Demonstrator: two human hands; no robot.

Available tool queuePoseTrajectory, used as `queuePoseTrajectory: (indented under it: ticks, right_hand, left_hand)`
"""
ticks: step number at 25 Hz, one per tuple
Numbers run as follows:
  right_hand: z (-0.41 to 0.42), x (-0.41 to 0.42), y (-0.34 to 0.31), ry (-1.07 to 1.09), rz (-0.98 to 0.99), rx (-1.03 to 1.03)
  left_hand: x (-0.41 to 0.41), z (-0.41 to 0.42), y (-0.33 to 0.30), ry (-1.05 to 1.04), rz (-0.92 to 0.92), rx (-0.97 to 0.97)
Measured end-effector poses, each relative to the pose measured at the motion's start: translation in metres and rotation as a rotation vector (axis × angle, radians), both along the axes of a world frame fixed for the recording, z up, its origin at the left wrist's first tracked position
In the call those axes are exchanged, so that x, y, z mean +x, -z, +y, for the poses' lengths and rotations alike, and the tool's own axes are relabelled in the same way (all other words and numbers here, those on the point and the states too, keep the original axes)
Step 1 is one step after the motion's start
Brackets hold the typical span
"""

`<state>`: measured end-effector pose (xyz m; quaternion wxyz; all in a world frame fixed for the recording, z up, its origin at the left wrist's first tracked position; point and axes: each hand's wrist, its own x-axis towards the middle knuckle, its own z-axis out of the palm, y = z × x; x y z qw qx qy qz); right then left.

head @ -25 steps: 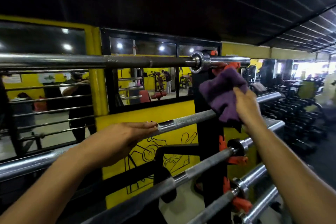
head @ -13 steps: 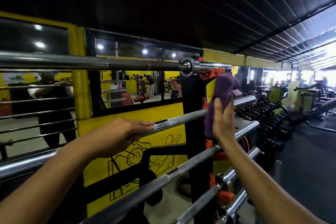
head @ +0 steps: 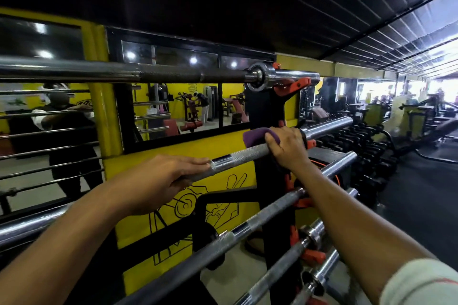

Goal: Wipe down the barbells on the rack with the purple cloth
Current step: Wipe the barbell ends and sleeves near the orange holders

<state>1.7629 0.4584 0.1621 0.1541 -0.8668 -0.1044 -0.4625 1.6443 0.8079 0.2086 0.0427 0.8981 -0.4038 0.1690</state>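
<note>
Several steel barbells lie across a black rack [head: 262, 181] with orange hooks. My left hand [head: 161, 181] grips the second barbell [head: 238, 156] from the top, at its knurled middle. Further right on that same bar, my right hand [head: 287, 146] presses the purple cloth [head: 255, 137] around the shaft next to the rack upright. Only a corner of the cloth shows above my fingers. The top barbell [head: 148, 73] runs level above both hands.
Lower barbells [head: 247, 228] slope down to the right below my arms. A yellow wall with mirrors [head: 178, 106] stands behind the rack. A dumbbell rack [head: 371, 146] and gym machines fill the right side. A person is reflected in the left mirror.
My right hand has come down from just under the top bar and now wraps the purple cloth around the second barbell. My left hand has kept its grip on that bar.
</note>
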Motion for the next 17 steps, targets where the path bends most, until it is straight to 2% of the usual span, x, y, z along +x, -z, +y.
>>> queuePoseTrajectory:
  ticks: [6,12,15,17]
  right_hand:
    - [0.024,-0.004,-0.004,0.075,0.027,0.126]
    - [0.105,-0.047,0.022,-0.158,-0.134,0.002]
    - [0.066,-0.036,0.027,-0.262,-0.179,-0.176]
    - [0.023,-0.018,0.019,-0.174,-0.105,-0.105]
  left_hand:
    - [0.000,-0.004,-0.005,-0.019,0.003,-0.036]
    - [-0.003,-0.008,-0.007,-0.050,0.041,-0.036]
    - [-0.005,-0.009,-0.006,-0.060,0.032,-0.032]
    - [-0.006,-0.008,-0.006,-0.054,0.041,-0.050]
